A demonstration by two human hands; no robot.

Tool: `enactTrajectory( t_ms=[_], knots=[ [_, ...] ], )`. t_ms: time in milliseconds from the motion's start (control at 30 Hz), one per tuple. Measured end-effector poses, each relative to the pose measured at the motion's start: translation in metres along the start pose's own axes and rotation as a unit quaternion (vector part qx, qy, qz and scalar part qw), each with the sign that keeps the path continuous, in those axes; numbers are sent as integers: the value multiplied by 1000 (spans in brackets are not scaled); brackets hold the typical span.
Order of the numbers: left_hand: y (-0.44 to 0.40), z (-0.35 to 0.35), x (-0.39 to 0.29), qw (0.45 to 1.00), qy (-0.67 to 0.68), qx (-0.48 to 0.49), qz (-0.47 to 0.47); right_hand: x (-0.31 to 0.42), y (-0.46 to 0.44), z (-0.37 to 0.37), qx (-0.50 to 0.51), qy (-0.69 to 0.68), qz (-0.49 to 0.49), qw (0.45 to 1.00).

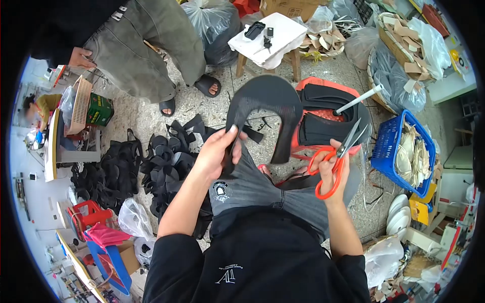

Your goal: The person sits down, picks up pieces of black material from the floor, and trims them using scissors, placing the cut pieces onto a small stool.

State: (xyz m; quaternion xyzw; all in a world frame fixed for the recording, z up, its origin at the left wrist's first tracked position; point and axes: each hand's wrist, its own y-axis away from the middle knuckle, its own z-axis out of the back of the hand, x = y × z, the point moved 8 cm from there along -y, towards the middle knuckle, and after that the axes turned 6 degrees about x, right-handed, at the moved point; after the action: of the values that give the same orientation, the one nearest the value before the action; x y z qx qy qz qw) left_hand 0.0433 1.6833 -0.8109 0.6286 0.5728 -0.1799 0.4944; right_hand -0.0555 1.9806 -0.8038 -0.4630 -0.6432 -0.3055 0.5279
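Note:
A black curved, U-shaped piece (268, 90) is held up in front of me with its open end toward my lap. My left hand (220, 149) grips its left arm, thumb on top. On the right, my right hand (331, 169) has its fingers through the orange handles of a pair of scissors (347, 141). Their blades are slightly apart and point up and to the right, away from the black piece. Beyond the scissors, a red basket (314, 83) holds more black curved pieces (331, 123) and a white rod (359, 99).
A pile of black pieces (174, 166) lies on the floor at left. A white-topped stool (275, 38) stands ahead, a blue basket (404, 154) at right. Another person (146, 45) stands at upper left; a further person (45, 108) is at the far left.

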Motion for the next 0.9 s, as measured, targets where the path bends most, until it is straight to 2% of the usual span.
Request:
enactTrajectory(
  t_ms=[33, 100, 133, 267, 433, 467, 533, 600, 800, 833, 867, 900],
  knots=[
    [-10, -4, -3, 1000, -1, -1, -2, 3, 4, -8, 6, 9, 8, 1000],
    [-27, -29, 0, 984, 149, 88, 33, 10, 10, -19, 16, 30, 22, 999],
    [-31, -36, -2, 984, 150, 90, 32, 12, 8, -22, 15, 32, 24, 999],
    [-33, -85, 8, 967, -54, 203, 141, 40, -8, -14, -43, 34, 127, 990],
    [-20, -101, 17, 933, -117, 284, 186, 50, -26, 5, -34, 39, 98, 994],
    [-21, -100, 18, 934, -117, 283, 185, 51, -27, 7, -29, 37, 93, 995],
    [-30, -87, 14, 951, -134, 239, 143, 33, -22, 7, 35, -1, -37, 999],
    [-38, -74, 12, 964, -148, 195, 101, 14, -12, 1, 100, -37, -169, 980],
    [-48, -57, 24, 979, -95, 157, 90, 14, -5, -14, 137, 34, -154, 978],
    [-47, -60, 8, 967, -215, 135, -35, 13, -5, -12, 100, -21, -177, 979],
    [-38, -67, -7, 925, -329, 109, -158, 13, -5, -11, 62, -76, -200, 975],
    [-29, -82, -19, 853, -433, 83, -279, 14, -7, -7, 22, -128, -217, 967]
  ],
)
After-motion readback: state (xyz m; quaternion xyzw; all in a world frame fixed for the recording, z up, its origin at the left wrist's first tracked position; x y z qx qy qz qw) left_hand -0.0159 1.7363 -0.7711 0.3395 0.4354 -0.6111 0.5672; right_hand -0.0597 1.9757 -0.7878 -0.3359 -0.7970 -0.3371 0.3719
